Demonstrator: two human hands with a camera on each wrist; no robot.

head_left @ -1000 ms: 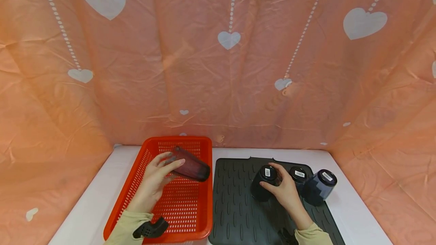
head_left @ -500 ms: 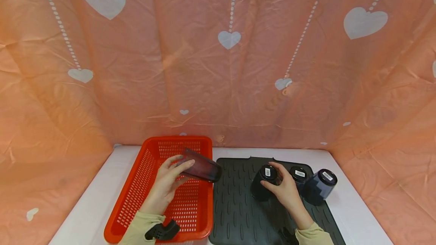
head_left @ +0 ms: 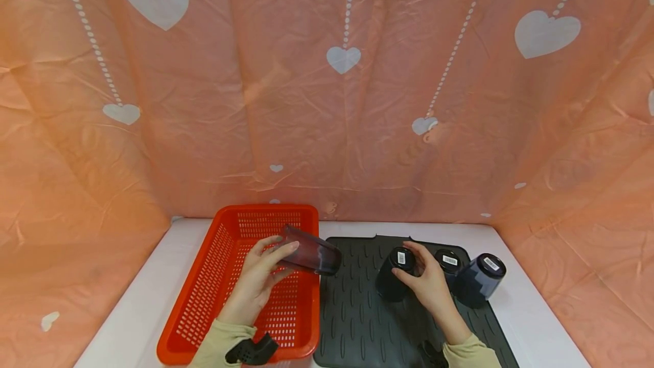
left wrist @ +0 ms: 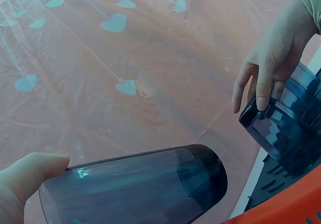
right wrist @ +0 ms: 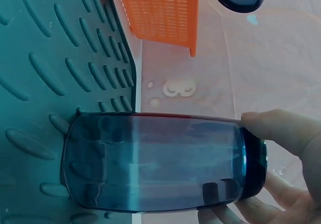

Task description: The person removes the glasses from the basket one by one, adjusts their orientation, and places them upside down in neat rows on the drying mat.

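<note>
Left hand (head_left: 255, 285) grips a tilted tumbler (head_left: 311, 255) over the basket (head_left: 204, 277) rim; right hand (head_left: 426, 285) seemingly clasps an upturned cup (head_left: 393, 277) on the mat (head_left: 352, 311). Carry level, clear of that rim.

Two hands, two dark cups

Left hand (head_left: 258, 280) holds a tilted cup (head_left: 310, 256) over the red basket (head_left: 204, 277) — right hand (head_left: 428, 283) grips an upturned cup (head_left: 394, 273) on the mat (head_left: 352, 311) beside the basket.
</note>
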